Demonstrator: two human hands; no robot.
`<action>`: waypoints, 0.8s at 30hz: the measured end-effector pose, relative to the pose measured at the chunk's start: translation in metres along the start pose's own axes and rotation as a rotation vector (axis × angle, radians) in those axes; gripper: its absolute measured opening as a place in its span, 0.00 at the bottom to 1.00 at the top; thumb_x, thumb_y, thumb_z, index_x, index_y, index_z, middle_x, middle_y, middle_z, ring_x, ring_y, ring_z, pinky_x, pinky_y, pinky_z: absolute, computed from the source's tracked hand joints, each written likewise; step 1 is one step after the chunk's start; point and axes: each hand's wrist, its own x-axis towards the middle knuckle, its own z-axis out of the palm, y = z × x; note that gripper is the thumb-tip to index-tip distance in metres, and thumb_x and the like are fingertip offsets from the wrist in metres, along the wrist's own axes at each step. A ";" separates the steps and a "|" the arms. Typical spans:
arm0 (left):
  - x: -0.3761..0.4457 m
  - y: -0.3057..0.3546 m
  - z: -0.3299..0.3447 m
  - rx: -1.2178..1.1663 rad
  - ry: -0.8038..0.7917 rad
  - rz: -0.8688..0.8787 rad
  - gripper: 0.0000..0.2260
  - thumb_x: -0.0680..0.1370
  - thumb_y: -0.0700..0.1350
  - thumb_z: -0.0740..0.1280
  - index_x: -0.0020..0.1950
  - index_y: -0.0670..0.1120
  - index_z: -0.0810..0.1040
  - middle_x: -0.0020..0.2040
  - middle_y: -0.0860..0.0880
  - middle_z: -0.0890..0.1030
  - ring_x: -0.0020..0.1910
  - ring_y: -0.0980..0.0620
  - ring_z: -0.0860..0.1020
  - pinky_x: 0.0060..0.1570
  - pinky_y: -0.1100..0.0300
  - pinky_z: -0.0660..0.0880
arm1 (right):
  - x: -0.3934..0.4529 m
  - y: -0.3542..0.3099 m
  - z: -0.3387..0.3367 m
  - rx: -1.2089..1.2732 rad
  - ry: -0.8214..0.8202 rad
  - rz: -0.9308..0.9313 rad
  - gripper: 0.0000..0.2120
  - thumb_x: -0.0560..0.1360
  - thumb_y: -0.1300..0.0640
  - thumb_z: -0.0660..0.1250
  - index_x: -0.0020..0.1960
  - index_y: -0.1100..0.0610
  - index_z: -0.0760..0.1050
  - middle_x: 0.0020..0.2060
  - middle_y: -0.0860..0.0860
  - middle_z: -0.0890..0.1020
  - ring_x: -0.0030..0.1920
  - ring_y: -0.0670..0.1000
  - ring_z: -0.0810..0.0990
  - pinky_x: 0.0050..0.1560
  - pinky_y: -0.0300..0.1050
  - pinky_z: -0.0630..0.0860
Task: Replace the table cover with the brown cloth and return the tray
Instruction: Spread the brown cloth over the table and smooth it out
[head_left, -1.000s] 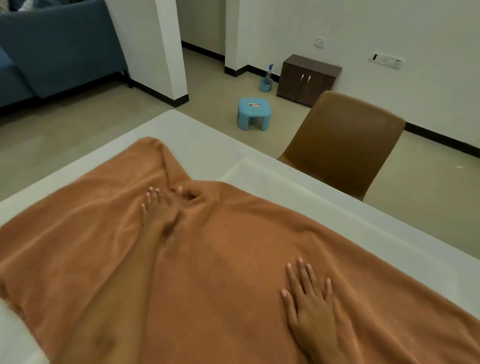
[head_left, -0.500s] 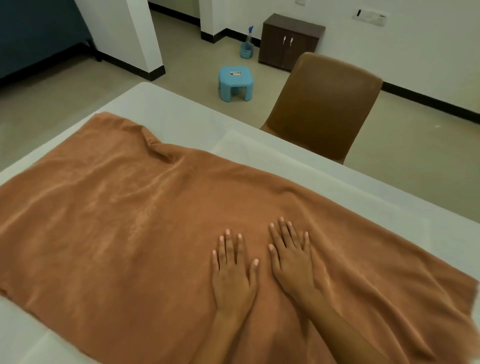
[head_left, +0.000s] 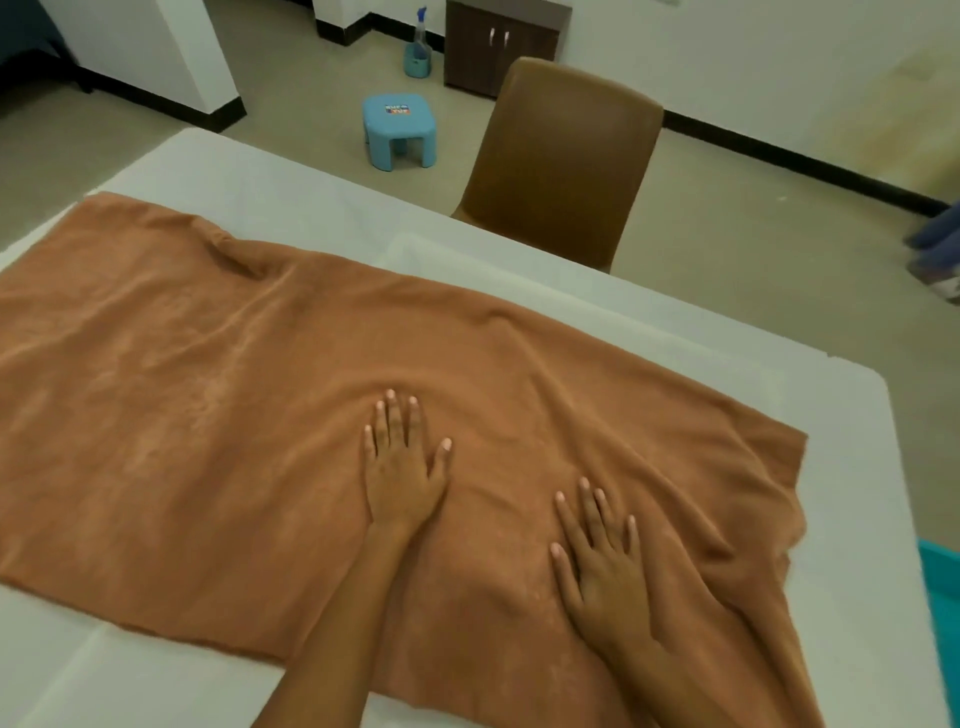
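Observation:
The brown cloth (head_left: 208, 415) lies spread across the white table (head_left: 291, 192), with folds near its far left corner and along its right end. My left hand (head_left: 402, 467) presses flat on the cloth near the middle, fingers straight. My right hand (head_left: 602, 561) lies flat on the cloth to the right of it, fingers spread. A teal edge (head_left: 940, 566) shows at the right border beside the table; I cannot tell what it is.
A brown chair (head_left: 561, 166) stands at the table's far side. On the floor beyond are a blue stool (head_left: 399, 130), a spray bottle (head_left: 418, 47) and a dark cabinet (head_left: 504, 41). A person's feet (head_left: 935, 260) show at the right edge.
My left hand came back from the far fold to the middle of the cloth. My right hand slid right, apart from the left. The view shifted right.

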 end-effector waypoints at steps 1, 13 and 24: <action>-0.001 0.000 -0.002 -0.020 -0.022 0.007 0.36 0.74 0.63 0.46 0.76 0.41 0.58 0.77 0.39 0.54 0.76 0.41 0.53 0.72 0.47 0.50 | 0.001 0.000 0.000 0.001 -0.002 -0.005 0.27 0.78 0.43 0.50 0.76 0.45 0.54 0.77 0.48 0.52 0.76 0.49 0.50 0.73 0.57 0.49; -0.194 0.058 0.028 -0.043 -0.102 0.293 0.26 0.80 0.57 0.51 0.77 0.50 0.59 0.77 0.46 0.57 0.76 0.48 0.56 0.73 0.51 0.52 | -0.107 0.020 0.002 0.024 -0.015 0.021 0.26 0.80 0.43 0.47 0.75 0.51 0.60 0.75 0.52 0.58 0.75 0.51 0.54 0.73 0.50 0.50; -0.209 0.065 0.023 -0.029 -0.107 0.260 0.25 0.79 0.55 0.51 0.74 0.47 0.66 0.75 0.43 0.62 0.74 0.46 0.60 0.72 0.51 0.51 | -0.147 0.056 -0.027 -0.053 0.070 0.202 0.29 0.80 0.41 0.47 0.76 0.52 0.55 0.76 0.54 0.55 0.76 0.53 0.49 0.74 0.57 0.45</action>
